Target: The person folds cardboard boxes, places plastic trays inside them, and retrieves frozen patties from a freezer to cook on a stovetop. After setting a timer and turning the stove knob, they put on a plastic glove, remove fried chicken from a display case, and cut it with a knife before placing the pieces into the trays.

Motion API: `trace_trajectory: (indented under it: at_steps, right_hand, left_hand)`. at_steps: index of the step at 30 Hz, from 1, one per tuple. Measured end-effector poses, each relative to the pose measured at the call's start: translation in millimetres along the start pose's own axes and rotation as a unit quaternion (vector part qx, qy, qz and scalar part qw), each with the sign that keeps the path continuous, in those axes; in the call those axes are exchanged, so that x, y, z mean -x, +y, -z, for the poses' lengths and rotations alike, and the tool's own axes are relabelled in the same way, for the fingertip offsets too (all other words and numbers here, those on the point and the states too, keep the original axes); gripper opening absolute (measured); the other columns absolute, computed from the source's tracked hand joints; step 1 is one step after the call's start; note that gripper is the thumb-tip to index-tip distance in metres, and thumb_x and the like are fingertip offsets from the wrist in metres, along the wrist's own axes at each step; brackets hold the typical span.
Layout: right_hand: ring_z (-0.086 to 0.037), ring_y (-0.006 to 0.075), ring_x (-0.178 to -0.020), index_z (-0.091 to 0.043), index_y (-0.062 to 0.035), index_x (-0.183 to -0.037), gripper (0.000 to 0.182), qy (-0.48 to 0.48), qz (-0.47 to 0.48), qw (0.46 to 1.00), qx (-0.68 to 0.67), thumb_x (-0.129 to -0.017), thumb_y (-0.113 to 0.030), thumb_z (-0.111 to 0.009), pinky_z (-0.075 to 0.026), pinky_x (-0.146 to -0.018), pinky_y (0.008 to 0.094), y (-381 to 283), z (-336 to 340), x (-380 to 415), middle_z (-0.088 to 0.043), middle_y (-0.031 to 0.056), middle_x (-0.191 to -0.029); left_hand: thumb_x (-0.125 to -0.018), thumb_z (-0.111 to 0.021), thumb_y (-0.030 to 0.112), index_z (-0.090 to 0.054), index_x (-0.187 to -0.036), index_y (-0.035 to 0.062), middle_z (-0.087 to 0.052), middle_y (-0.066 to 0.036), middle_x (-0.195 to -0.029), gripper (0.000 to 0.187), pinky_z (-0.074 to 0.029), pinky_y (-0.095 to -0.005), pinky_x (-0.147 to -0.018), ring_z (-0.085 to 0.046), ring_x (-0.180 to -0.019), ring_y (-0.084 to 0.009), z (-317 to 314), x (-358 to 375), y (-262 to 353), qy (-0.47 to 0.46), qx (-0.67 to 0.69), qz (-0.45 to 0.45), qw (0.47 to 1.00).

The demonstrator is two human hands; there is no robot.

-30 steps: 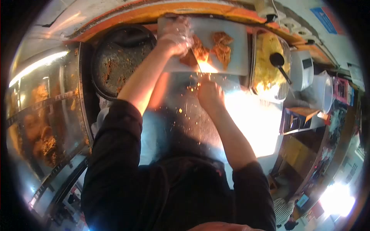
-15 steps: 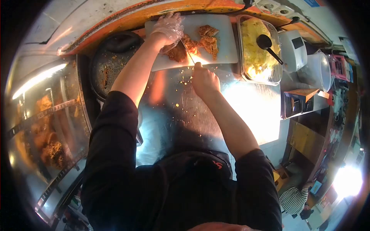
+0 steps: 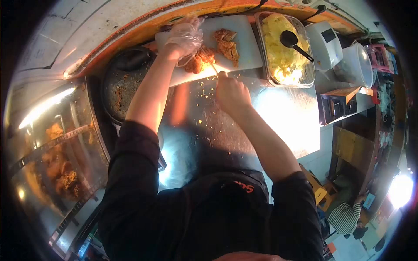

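My left hand (image 3: 186,38), in a clear plastic glove, lies over the left part of a white cutting board (image 3: 250,52), against a browned, crusty piece of fried meat (image 3: 199,62). The loose glove and blur hide how its fingers are bent. My bare right hand (image 3: 233,90) is closed round the handle of a knife (image 3: 214,67), just off the board's near edge. The thin blade points up and left into the fried meat, partly lost in glare. Cut fried pieces (image 3: 227,47) rest on the board to the right of the blade.
A dark round pan (image 3: 124,93) stands left of the board, beside a lit glass case (image 3: 56,152) of fried food. Right is a clear tub (image 3: 272,65) of yellow food with a black ladle (image 3: 289,39). Crumbs dot the metal counter (image 3: 204,130). A person in stripes (image 3: 344,218) is behind.
The view has shifted a little, moving the board and tub slightly left in the picture. My left hand stays by the meat; my right hand keeps the knife at it, its blade now less visible.
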State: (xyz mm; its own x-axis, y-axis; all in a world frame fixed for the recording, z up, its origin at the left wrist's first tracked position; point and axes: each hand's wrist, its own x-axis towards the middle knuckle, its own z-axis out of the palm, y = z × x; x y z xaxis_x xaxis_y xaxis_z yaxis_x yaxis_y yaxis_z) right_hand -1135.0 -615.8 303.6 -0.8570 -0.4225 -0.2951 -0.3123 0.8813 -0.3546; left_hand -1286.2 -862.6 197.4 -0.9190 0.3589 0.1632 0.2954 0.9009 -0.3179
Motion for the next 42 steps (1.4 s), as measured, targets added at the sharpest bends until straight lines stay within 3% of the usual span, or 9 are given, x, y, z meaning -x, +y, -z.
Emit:
trace_trajectory:
  at_steps: [5, 7, 8, 11, 12, 16, 20, 27, 42]
  right_hand:
    - [-0.069, 0.0427, -0.084, -0.049, 0.0003, -0.107, 0.02, -0.062, 0.014, 0.996, -0.057, -0.093, -0.014, -0.047, -0.056, -0.074, 0.0517, -28, 6, 23, -0.069, 0.024, -0.087]
    - [-0.069, 0.0415, -0.084, -0.05, -0.0011, -0.107, 0.019, -0.053, 0.019, 0.998, -0.035, -0.094, -0.014, -0.044, -0.057, -0.073, 0.0504, -21, -29, 5, -0.069, 0.0232, -0.087]
    - [-0.07, 0.0404, -0.083, -0.05, -0.0025, -0.108, 0.019, -0.044, 0.017, 0.999, -0.016, -0.094, -0.013, -0.042, -0.057, -0.073, 0.0491, -18, -43, -2, -0.07, 0.0223, -0.088]
    - [-0.07, 0.0372, -0.089, -0.05, -0.0042, -0.113, 0.023, -0.063, 0.001, 0.998, -0.012, -0.095, -0.014, -0.04, -0.058, -0.075, 0.0466, -26, -42, -11, -0.07, 0.022, -0.093]
    - [-0.069, 0.0369, -0.094, -0.051, -0.0052, -0.117, 0.026, -0.077, -0.011, 0.996, -0.033, -0.095, -0.014, -0.041, -0.057, -0.077, 0.0462, -25, -41, -12, -0.069, 0.0233, -0.098]
    - [-0.067, 0.0386, -0.094, -0.051, -0.0074, -0.121, 0.028, -0.063, 0.025, 0.996, -0.063, -0.096, -0.017, -0.044, -0.056, -0.076, 0.0474, -2, -20, 33, -0.068, 0.0244, -0.1]
    - [-0.065, 0.0446, -0.081, -0.051, -0.0008, -0.112, 0.026, -0.018, 0.009, 0.995, -0.101, -0.096, -0.022, -0.05, -0.053, -0.07, 0.0519, 52, -8, 112, -0.067, 0.0249, -0.09]
    - [-0.061, 0.0484, -0.075, -0.047, 0.0077, -0.1, 0.024, 0.033, -0.143, 0.969, -0.197, -0.094, -0.015, -0.053, -0.047, -0.062, 0.052, 103, 5, 247, -0.06, 0.0277, -0.072]
    - [-0.067, 0.0341, -0.102, -0.05, -0.0127, -0.135, 0.048, -0.037, -0.049, 0.988, -0.143, -0.087, -0.01, -0.05, -0.055, -0.083, 0.0452, 33, 14, 93, -0.066, 0.0158, -0.117]
  left_hand:
    - [-0.097, -0.042, 0.037, -0.041, -0.145, 0.008, -0.041, -0.014, -0.15, 0.056, -0.028, -0.0392, -0.116, -0.04, -0.138, -0.0284, 85, 47, -2, -0.013, 0.114, 0.094, 0.989]
    - [-0.098, -0.04, 0.043, -0.032, -0.151, 0.0085, -0.028, -0.014, -0.157, 0.064, -0.024, -0.0359, -0.119, -0.026, -0.146, -0.0267, 87, 41, 5, -0.293, -0.061, 0.072, 0.951]
    - [-0.094, -0.045, 0.035, -0.043, -0.144, 0.0076, -0.042, -0.014, -0.15, 0.057, -0.029, -0.038, -0.114, -0.038, -0.139, -0.0261, 11, 72, -2, -0.116, 0.014, 0.066, 0.991]
    - [-0.096, -0.041, 0.037, -0.04, -0.145, 0.0054, -0.036, -0.014, -0.154, 0.059, -0.026, -0.0389, -0.117, -0.032, -0.143, -0.0259, 49, 51, -2, -0.208, 0.004, 0.102, 0.973]
    - [-0.099, -0.037, 0.04, -0.031, -0.149, 0.0037, -0.028, -0.016, -0.157, 0.062, -0.022, -0.0405, -0.119, -0.026, -0.146, -0.0278, 92, 43, -4, -0.331, -0.077, -0.061, 0.938]
    - [-0.095, -0.052, 0.037, -0.042, -0.143, 0.0134, -0.032, -0.014, -0.156, 0.054, -0.023, -0.0456, -0.118, -0.029, -0.144, -0.0331, 72, 63, -25, 0.088, 0.259, 0.125, 0.954]
    - [-0.076, -0.079, 0.023, -0.026, -0.153, 0.0167, -0.031, -0.01, -0.157, 0.094, -0.026, -0.0434, -0.118, -0.028, -0.144, -0.0308, 177, 55, -4, -0.174, 0.24, 0.056, 0.953]
    - [-0.074, -0.078, 0.032, -0.04, -0.144, 0.0129, -0.039, -0.009, -0.15, 0.082, -0.036, -0.0373, -0.113, -0.038, -0.139, -0.0276, 127, 39, 26, -0.161, 0.056, -0.146, 0.974]
    - [-0.072, -0.074, 0.043, -0.072, -0.101, 0.011, -0.07, -0.02, -0.099, 0.042, -0.055, -0.0437, -0.078, -0.068, -0.091, -0.0358, 163, 112, 70, -0.209, 0.208, 0.293, 0.91]
